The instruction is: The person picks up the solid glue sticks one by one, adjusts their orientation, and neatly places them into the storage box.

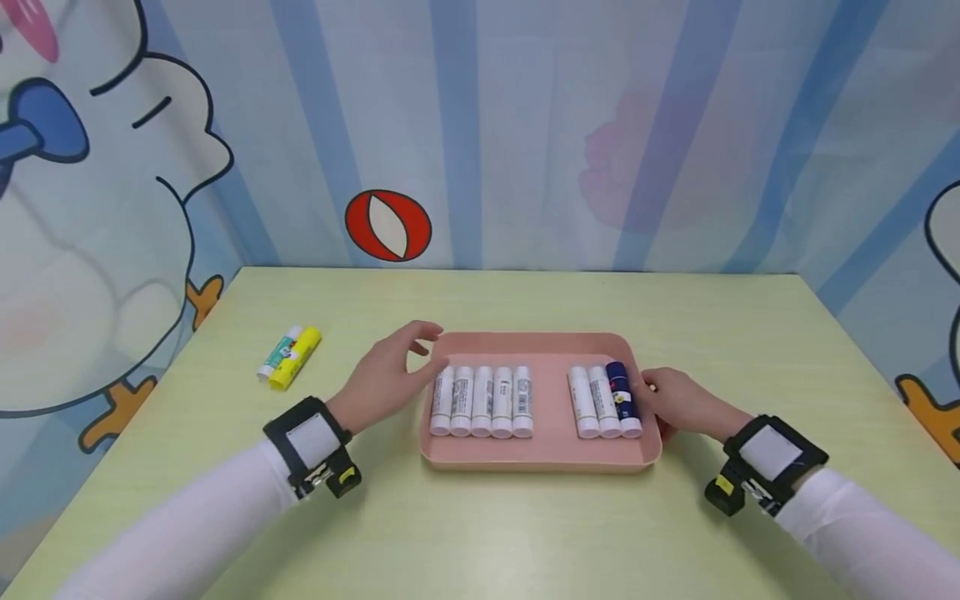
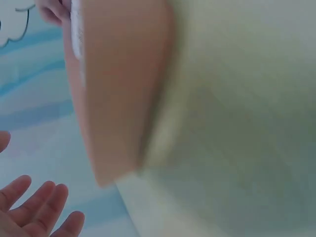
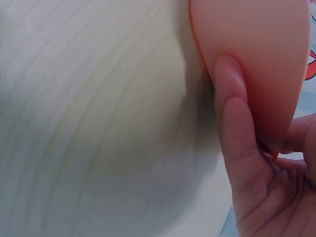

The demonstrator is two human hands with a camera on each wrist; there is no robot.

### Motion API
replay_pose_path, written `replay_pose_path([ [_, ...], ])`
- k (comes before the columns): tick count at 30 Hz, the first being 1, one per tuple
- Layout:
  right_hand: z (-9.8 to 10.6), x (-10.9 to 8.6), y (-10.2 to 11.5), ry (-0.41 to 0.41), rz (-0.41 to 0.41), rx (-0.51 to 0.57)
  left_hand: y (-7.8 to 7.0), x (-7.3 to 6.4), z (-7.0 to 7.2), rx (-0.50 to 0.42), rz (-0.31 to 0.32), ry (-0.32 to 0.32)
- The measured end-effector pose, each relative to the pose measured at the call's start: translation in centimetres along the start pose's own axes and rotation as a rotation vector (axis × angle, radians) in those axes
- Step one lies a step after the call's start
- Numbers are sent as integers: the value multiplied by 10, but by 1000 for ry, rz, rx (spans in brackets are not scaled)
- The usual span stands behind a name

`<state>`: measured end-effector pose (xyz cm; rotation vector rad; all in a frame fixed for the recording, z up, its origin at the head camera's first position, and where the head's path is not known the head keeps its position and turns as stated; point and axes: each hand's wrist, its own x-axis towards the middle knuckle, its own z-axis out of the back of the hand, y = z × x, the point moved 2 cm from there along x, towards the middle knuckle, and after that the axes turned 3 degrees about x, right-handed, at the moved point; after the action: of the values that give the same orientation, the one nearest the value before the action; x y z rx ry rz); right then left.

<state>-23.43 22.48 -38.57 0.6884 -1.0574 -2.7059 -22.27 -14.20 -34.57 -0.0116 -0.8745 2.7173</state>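
Note:
A pink tray (image 1: 550,408) is in the middle of the table in the head view. Inside it, several white glue sticks (image 1: 482,402) lie side by side at the left. Two more white glue sticks (image 1: 592,403) and a navy one with a white end (image 1: 622,400) lie at the right. My right hand (image 1: 678,402) grips the tray's right rim; in the right wrist view its fingers (image 3: 239,128) are against the outer wall and underside. Beside the left edge is my left hand (image 1: 390,375), its fingers spread and apart from the tray wall (image 2: 123,94) in the left wrist view.
On the table (image 1: 525,533) to the left lie a yellow glue stick (image 1: 296,358) and a teal-and-white one (image 1: 279,353), touching. A printed blue-striped curtain (image 1: 510,133) stands behind the table's back edge.

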Motion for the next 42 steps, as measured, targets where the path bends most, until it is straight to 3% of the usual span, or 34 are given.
replay_pose_path([
  [8, 0, -1, -1, -2, 12, 14, 67, -8, 27, 271, 100, -73],
  [16, 0, -2, 0, 0, 7, 15, 109, -10, 51, 462, 224, -90],
  [23, -1, -1, -1, 5, 8, 27, 122, -11, 50, 531, 326, -30],
  [29, 0, -1, -1, 6, 4, 24, 128, -11, 43, 540, 332, -4],
  [42, 0, -1, 0, 0, -11, 10, 124, -11, 41, 534, 323, 0],
])
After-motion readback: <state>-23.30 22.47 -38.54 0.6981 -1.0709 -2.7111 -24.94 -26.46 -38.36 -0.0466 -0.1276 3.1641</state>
